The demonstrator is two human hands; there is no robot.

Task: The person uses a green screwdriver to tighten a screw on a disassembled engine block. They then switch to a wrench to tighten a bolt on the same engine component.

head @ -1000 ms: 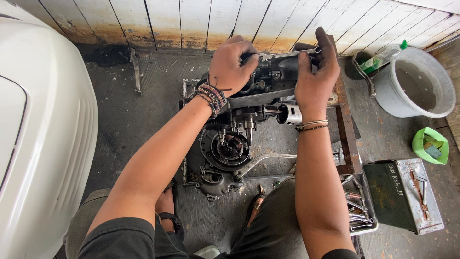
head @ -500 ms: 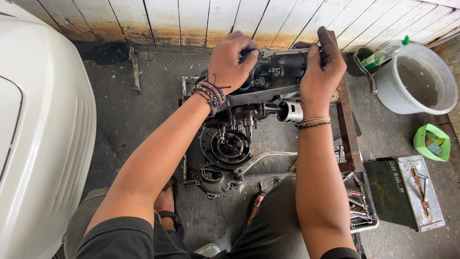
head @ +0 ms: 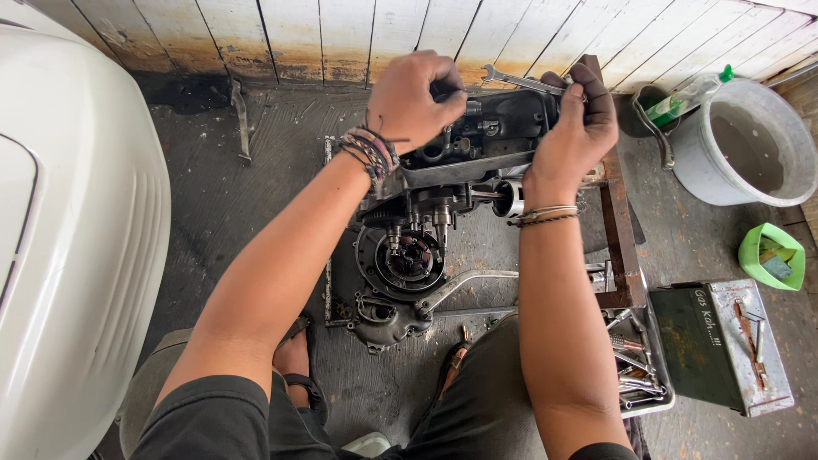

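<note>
Grease covers the engine block (head: 477,149) I grip at both ends above the open crankcase (head: 400,264). My left hand (head: 417,98) is clenched on its left end; my right hand (head: 579,128) clamps the right end, pinching a wrench (head: 520,81). A grey bucket (head: 750,145) stands well to the right.

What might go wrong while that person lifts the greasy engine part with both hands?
The engine cover looks oily, so it could slip from the left hand or right hand onto the engine below. The wrench pinched in the right hand may also drop toward the sandalled foot.
</note>
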